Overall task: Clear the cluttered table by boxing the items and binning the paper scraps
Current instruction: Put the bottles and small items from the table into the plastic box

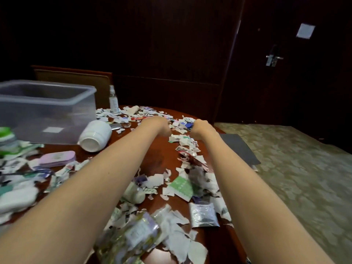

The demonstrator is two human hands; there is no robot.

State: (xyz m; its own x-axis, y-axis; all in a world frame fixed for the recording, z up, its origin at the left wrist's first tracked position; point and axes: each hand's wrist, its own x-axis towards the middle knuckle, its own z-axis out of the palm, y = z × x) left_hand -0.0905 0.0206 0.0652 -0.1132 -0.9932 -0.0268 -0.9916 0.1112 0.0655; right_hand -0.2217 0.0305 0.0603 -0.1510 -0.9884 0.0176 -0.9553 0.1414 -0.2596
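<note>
Reaches with left hand (156, 124) and right hand (200, 128) into paper scraps (183, 139); cannot tell grip, fingers hidden. Cannot read blurred label (53, 129) on box (38, 111).

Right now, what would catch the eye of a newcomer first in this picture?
Torn paper scraps litter the brown table. The left hand and right hand reach across into the scraps at the far end. At far left stands a clear plastic box, a white jar on its side beside it.
</note>
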